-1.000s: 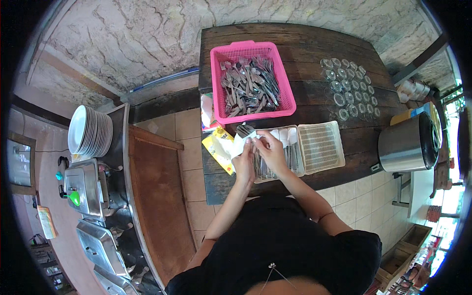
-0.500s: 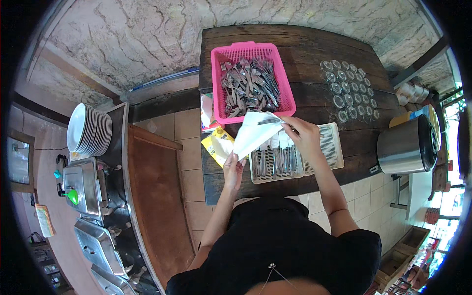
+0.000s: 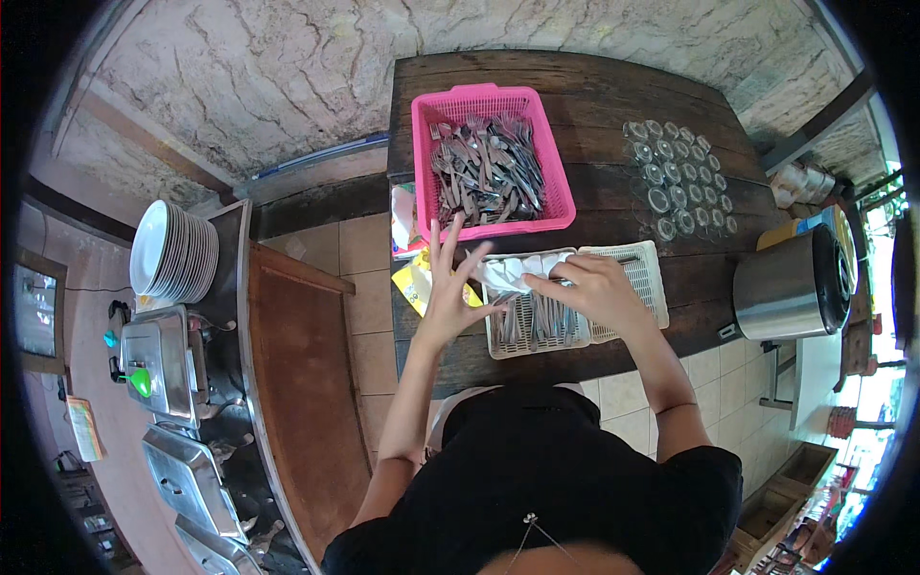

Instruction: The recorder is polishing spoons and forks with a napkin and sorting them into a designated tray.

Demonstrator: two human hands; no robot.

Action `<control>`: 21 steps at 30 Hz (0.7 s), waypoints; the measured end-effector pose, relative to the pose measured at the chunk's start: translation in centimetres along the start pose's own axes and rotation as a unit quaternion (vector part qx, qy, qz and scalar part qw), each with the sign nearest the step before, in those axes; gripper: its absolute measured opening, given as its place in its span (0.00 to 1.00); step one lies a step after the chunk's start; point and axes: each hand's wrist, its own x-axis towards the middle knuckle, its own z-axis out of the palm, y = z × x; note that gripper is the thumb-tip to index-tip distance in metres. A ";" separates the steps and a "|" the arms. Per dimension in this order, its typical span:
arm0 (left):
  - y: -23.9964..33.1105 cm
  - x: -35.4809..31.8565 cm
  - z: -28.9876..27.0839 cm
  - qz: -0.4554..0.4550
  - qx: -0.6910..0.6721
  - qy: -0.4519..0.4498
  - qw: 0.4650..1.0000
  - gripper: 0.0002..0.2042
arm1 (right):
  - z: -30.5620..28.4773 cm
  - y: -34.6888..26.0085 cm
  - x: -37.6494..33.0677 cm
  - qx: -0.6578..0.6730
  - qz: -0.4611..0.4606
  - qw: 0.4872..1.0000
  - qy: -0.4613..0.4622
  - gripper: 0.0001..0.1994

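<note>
My right hand (image 3: 602,292) pinches a folded white paper napkin (image 3: 508,275) over the far end of a cream plastic basket (image 3: 494,347). No cutlery shows inside the napkin from here. My left hand (image 3: 448,299) is beside it with fingers spread, partly blurred, holding nothing. Rows of cutlery (image 3: 541,321) lie in the basket, their far ends under white napkins. Just beyond, a pink plastic basket (image 3: 558,196) holds a heap of loose forks and other cutlery (image 3: 489,172). A yellow napkin pack (image 3: 410,286) lies left of my left hand.
Another cream basket (image 3: 652,278) adjoins on the right. Several upturned glasses (image 3: 678,177) stand on the dark wooden table (image 3: 594,105). A steel urn-like container (image 3: 786,283) is at the right. Stacked white plates (image 3: 172,251) and steel chafing dishes (image 3: 158,359) line the left counter.
The napkin, earlier opened out between both hands with a fork on it, is now folded and lower over the cream basket. My left hand has let go and spread its fingers.
</note>
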 end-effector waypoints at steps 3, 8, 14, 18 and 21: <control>-1.4 0.4 -0.9 0.044 0.043 -0.006 0.998 0.20 | 0.1 0.1 -0.1 0.000 0.005 1.000 0.023 0.19; -4.8 -1.7 0.8 -0.023 -0.125 0.087 0.988 0.12 | -0.6 0.1 -0.1 0.004 0.013 0.996 0.087 0.20; -2.9 -2.3 4.8 -0.081 -0.466 0.093 0.876 0.39 | -0.6 0.3 1.1 0.029 -0.014 0.989 0.141 0.20; -2.0 -3.3 5.5 -0.275 -0.392 -0.098 0.872 0.33 | 0.1 1.1 2.3 0.020 -0.029 0.984 0.174 0.20; -0.9 -4.1 7.2 -0.205 -0.372 -0.058 0.904 0.22 | 1.3 2.5 2.8 0.007 -0.018 0.986 0.168 0.20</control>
